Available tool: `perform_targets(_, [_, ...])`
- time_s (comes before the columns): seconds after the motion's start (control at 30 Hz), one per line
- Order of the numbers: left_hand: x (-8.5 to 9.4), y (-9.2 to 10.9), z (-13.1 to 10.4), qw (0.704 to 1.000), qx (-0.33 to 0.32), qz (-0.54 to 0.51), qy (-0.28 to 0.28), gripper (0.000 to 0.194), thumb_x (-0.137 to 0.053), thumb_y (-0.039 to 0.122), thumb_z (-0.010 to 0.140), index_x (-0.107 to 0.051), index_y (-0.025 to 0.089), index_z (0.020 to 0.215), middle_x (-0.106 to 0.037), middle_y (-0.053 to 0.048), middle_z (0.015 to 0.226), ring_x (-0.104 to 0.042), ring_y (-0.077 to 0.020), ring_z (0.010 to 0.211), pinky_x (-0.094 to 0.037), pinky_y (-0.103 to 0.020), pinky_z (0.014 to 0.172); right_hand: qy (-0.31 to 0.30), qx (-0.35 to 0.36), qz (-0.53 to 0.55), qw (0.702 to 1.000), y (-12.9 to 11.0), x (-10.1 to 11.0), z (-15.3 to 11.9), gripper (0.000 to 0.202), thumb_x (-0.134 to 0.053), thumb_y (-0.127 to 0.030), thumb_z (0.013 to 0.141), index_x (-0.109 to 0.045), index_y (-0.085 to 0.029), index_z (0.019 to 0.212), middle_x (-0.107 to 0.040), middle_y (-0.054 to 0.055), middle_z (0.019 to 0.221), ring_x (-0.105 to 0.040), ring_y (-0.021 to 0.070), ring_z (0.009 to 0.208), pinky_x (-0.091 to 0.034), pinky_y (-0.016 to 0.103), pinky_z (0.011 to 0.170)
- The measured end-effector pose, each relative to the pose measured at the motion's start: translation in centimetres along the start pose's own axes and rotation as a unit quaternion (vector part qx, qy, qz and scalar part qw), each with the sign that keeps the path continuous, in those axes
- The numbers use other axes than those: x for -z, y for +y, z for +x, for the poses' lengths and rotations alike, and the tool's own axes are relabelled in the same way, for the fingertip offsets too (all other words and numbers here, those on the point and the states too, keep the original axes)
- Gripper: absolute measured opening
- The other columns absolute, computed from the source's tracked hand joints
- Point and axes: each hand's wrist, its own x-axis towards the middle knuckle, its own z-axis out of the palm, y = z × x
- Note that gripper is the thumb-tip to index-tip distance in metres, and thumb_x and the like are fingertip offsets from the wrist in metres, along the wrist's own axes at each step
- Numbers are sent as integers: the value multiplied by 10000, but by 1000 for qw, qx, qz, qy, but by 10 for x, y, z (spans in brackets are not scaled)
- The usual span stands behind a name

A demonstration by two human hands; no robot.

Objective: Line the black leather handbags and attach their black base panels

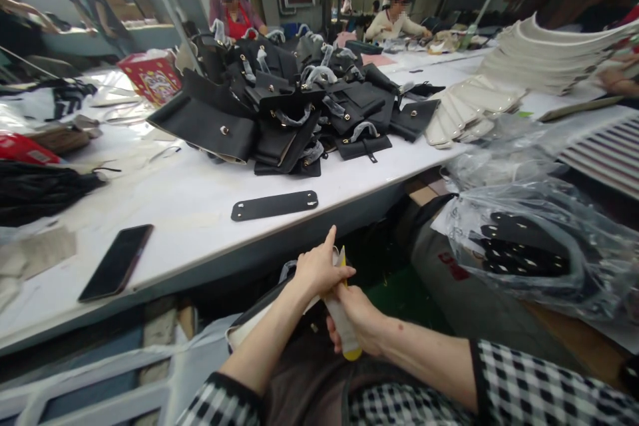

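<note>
My right hand (362, 316) is closed around a long, pale-handled tool (341, 325) with a yellow butt end and a narrow pointed tip; its exact kind is unclear. Just above the lap, my left hand (318, 269) crosses the tool's upper part. Its index finger points forward and its thumb stretches over the tool, spread apart; the other fingers are hidden. Beneath my left forearm lies a black piece with a pale edge (244, 331), partly covered. On the table ahead rests a flat black strip (274, 206) with rounded ends and small metal fittings.
Black bags (299, 103) with wrapped handles are heaped on the white table (200, 196). A phone (117, 263) lies front left. White pieces (474, 103) are stacked at right, above a clear plastic bag (539, 246) holding dark parts. Co-workers sit beyond the heap.
</note>
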Motion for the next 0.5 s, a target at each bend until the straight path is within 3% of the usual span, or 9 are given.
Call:
perform_targets(0.1, [3,2,1,999,25,-4,-31,1063,-664,581,737,-51,296,1557,-652,-155,1267,-622,-392,1141,-484,-452,886,-96,-9,-44,994,13,23,-9,610,-300,-638,966,-604,-128,827,-569,45,503,-510,134,379,-445,227,364])
perform_targets(0.17, [3,1,1,999,35,-11,-39,1060,-667,578,737,-46,316,1555,-642,-156,1282,-616,-397,1147,-479,-454,894,-160,2,-97,982,22,48,-24,554,-482,-600,922,-677,-105,769,-586,54,535,-506,98,412,-396,175,389])
perform_targets(0.27, [0,-3,1,998,36,-35,-40,1059,-672,572,735,-40,339,1553,-611,-138,1333,-592,-408,1178,-464,-477,927,-188,19,-169,967,22,89,-51,410,-701,-525,785,-740,-117,770,-559,17,517,-439,70,409,-350,172,402])
perform_targets(0.37, [-3,-7,2,996,27,-70,-39,1057,-682,557,730,-48,356,1551,-576,-96,1386,-556,-398,1228,-442,-487,974,-90,84,-150,981,8,113,-59,447,-702,-574,745,-720,-129,779,-472,-33,449,-378,77,394,-338,207,418])
perform_targets(0.43, [-4,-8,2,995,23,-87,-41,1058,-688,543,728,-48,361,1551,-567,-71,1400,-545,-384,1244,-432,-483,994,-1,149,-83,985,-3,112,-47,496,-677,-616,743,-688,-127,824,-440,-54,448,-377,83,410,-337,217,439])
perform_targets(0.5, [-4,-8,2,994,20,-99,-46,1064,-692,530,725,-44,358,1551,-562,-49,1407,-546,-372,1244,-430,-476,1003,43,197,-17,979,-12,101,-25,534,-663,-637,741,-658,-126,897,-439,-63,480,-380,85,424,-331,221,443])
